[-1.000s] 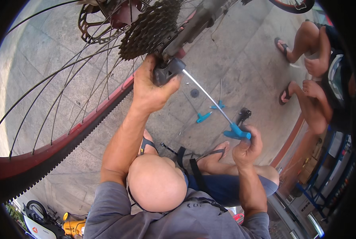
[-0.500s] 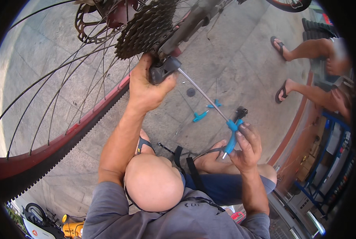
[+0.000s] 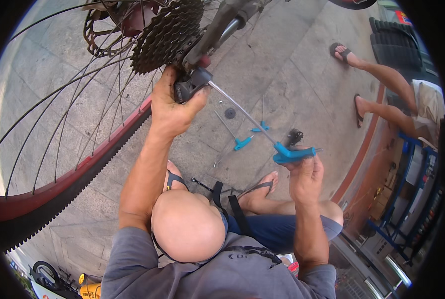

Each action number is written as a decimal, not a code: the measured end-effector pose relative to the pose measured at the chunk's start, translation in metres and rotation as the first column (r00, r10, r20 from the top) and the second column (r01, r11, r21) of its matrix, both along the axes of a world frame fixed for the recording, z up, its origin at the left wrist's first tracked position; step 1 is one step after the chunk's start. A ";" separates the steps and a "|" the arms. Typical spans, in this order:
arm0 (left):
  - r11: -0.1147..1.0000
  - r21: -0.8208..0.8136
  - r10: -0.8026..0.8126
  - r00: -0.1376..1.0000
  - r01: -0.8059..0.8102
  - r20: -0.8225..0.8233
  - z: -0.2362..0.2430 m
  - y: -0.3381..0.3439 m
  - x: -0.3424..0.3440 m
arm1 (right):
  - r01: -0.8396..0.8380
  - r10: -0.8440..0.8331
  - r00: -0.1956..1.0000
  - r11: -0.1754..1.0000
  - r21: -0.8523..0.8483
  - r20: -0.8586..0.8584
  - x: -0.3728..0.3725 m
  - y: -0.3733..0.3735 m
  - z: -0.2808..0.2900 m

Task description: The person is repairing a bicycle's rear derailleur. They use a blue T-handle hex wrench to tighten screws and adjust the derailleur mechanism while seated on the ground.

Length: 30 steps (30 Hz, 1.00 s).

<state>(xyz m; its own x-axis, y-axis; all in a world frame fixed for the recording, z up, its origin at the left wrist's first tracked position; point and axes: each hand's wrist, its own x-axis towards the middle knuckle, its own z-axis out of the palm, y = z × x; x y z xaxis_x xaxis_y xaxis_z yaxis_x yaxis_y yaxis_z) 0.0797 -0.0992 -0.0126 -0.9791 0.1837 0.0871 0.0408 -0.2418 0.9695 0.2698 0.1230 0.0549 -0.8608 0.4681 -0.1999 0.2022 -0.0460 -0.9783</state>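
My left hand is wrapped round a black rear derailleur, holding it at the bicycle frame's end, just below the cassette. A blue-handled T-handle hex key runs from there down to my right hand. Its long steel shaft meets the derailleur; the exact seat of the tip is hard to see. My right fingers close on the blue grip from below, and the handle lies roughly crosswise.
The wheel's red rim and knobby tyre arc along the left. On the paving lie blue T-handle keys, a small black toothed wheel and a black part. Another person's legs stand at right, by a blue rack.
The hex key's handle has turned from a steep slant to nearly crosswise, with my right fingers re-placed below it. My left hand keeps its hold. The other person's legs have straightened.
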 end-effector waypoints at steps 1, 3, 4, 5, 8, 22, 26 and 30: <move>1.000 0.002 -0.007 1.000 0.007 -0.004 0.001 0.001 0.000 | 0.017 -0.017 1.000 1.000 0.019 -0.006 0.000 0.000 -0.002; 1.000 -0.012 -0.005 1.000 0.005 -0.008 -0.001 0.000 0.000 | 0.064 -0.066 0.997 0.997 -0.048 -0.042 -0.003 -0.008 -0.006; 1.000 -0.020 -0.006 1.000 0.005 -0.011 -0.003 -0.001 0.001 | 0.087 -0.092 0.994 0.993 -0.082 -0.060 -0.005 -0.011 -0.008; 1.000 -0.029 -0.008 1.000 0.008 -0.010 -0.003 -0.001 0.001 | 0.110 -0.111 0.994 0.984 -0.141 0.003 -0.008 -0.011 -0.006; 1.000 -0.030 -0.002 1.000 0.002 -0.014 -0.002 -0.003 -0.002 | 0.056 0.004 0.987 0.928 -0.368 0.161 -0.005 0.010 -0.003; 0.996 -0.086 0.020 0.999 -0.023 -0.032 0.001 -0.001 -0.001 | -0.108 0.618 0.716 -0.362 0.926 0.325 -0.059 0.014 0.019; 0.994 -0.099 -0.041 0.999 0.041 0.002 0.004 -0.005 -0.002 | -0.206 0.688 0.704 -0.035 0.978 0.173 -0.068 0.013 0.018; 0.995 -0.066 -0.078 0.996 0.080 0.032 0.006 -0.010 -0.003 | -0.560 0.659 0.728 0.412 0.719 0.190 -0.063 0.006 0.022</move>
